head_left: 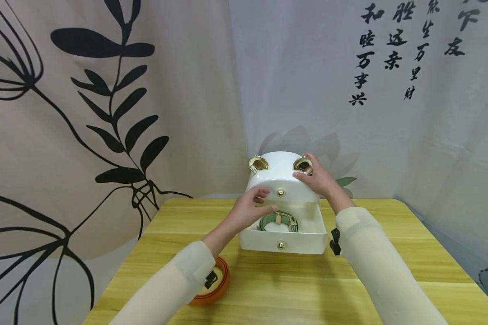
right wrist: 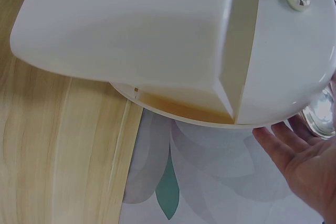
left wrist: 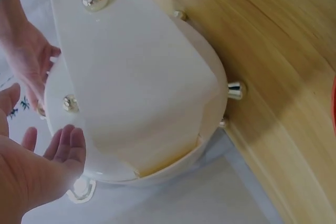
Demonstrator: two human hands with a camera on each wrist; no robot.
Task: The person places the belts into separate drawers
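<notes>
A white two-drawer storage box (head_left: 282,180) with gold ring-shaped ears stands toward the back of the table. Its lower drawer (head_left: 260,240) is pulled out, and a coiled green belt (head_left: 294,223) with gold-coloured fittings lies inside. The upper drawer, with its gold knob (head_left: 281,192), is in. My right hand (head_left: 320,180) holds the box's upper right side around the right ear, thumb in front and fingers on the far side. My left hand (head_left: 248,210) hovers over the open drawer's left part, fingers loosely bent and holding nothing; the left wrist view shows its fingertips (left wrist: 77,139) near the upper knob.
An orange coil (head_left: 224,284), like a rolled belt, lies on the wooden table (head_left: 276,289) at front left, partly hidden by my left sleeve. Printed cloth (head_left: 195,90) hangs behind the table. Short gold feet (left wrist: 236,91) stick out under the box.
</notes>
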